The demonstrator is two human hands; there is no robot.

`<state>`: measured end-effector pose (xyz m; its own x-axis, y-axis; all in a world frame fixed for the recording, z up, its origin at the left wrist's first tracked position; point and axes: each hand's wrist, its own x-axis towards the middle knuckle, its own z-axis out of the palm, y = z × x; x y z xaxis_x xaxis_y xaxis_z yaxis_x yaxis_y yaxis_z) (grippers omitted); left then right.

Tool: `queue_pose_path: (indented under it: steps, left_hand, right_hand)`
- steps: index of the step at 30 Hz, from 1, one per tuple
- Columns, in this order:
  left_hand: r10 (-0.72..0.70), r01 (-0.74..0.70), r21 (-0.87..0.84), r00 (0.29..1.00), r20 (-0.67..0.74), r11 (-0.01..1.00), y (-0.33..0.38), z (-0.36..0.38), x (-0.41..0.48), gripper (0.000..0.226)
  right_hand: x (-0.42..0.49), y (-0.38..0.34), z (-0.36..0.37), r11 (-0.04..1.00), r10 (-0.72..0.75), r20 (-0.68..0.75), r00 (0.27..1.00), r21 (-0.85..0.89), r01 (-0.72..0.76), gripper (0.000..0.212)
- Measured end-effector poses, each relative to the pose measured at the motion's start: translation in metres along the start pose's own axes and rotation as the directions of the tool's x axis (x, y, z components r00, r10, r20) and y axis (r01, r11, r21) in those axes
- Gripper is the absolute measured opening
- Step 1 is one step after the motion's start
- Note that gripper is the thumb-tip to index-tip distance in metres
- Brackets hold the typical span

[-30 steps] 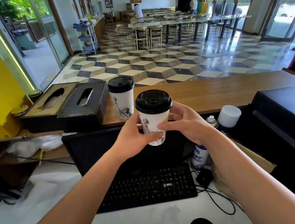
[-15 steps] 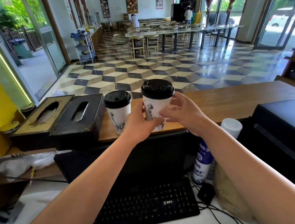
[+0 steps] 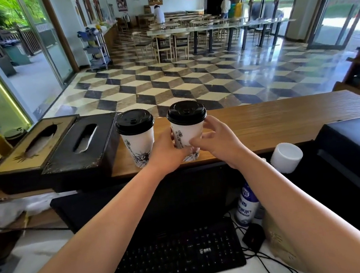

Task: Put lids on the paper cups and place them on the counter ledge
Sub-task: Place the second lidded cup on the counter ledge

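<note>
Item one: white paper cup with black ink drawing and black plastic lid (image 3: 187,128), sitting upright at the near edge of the brown wooden counter ledge (image 3: 274,123). I am wrapping my left hand (image 3: 168,154) around its lower left side, and my right hand (image 3: 216,142) is clasping it from the 3 o'clock side, fingers curled on the wall.

Item two: a matching white lidded paper cup (image 3: 137,136), standing on the ledge just beside the first, at its 9 o'clock, apart from both hands.

Item three: two dark rectangular tissue boxes (image 3: 82,152), lying further toward 9 o'clock.

Item four: black computer keyboard (image 3: 177,258), lying at 6 o'clock below the ledge, with a white spray can (image 3: 247,205) standing at 4 o'clock.
</note>
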<state>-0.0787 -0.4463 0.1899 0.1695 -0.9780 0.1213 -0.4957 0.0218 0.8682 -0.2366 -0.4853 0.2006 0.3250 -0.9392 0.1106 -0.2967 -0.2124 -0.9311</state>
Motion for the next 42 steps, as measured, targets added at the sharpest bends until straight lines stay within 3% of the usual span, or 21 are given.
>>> queue_pose_path:
  steps: [14, 20, 26, 30, 33, 38, 42]
  left_hand:
    - [-0.053, 0.053, 0.033, 0.999, -0.006, 0.998, -0.006, 0.005, 0.000, 0.064]
    - [-0.138, 0.139, 0.090, 0.990, -0.021, 0.986, -0.007, 0.001, -0.022, 0.094]
    - [-0.132, 0.135, 0.020, 0.985, -0.108, 0.991, 0.005, -0.004, -0.067, 0.087]
    - [-0.070, 0.074, 0.025, 0.989, -0.131, 0.997, 0.012, -0.010, -0.105, 0.061]
    - [-0.023, 0.028, 0.086, 0.998, -0.061, 0.996, 0.013, -0.014, -0.134, 0.040]
    - [0.011, -0.014, 0.114, 0.999, 0.032, 0.993, -0.007, -0.004, -0.189, 0.039]
    - [-0.026, 0.009, 0.170, 0.995, 0.101, 0.985, -0.045, 0.012, -0.229, 0.042]
  right_hand:
    - [0.004, 0.013, 0.011, 0.999, 0.035, -0.023, 0.999, -0.027, -0.036, 0.077]
    - [-0.011, 0.011, 0.006, 0.994, 0.107, -0.128, 0.986, -0.017, -0.110, 0.088]
    - [-0.047, 0.003, 0.003, 0.995, 0.086, -0.271, 0.959, -0.019, -0.094, 0.053]
    - [-0.087, -0.006, 0.001, 0.994, 0.033, -0.194, 0.980, -0.091, -0.051, 0.027]
    - [-0.122, -0.012, 0.004, 0.989, -0.011, -0.078, 0.997, -0.149, -0.001, 0.020]
    - [-0.188, -0.008, 0.020, 0.957, -0.011, 0.073, 0.997, -0.288, 0.031, 0.022]
    - [-0.234, 0.021, 0.040, 0.919, 0.106, 0.200, 0.974, -0.394, -0.019, 0.022]
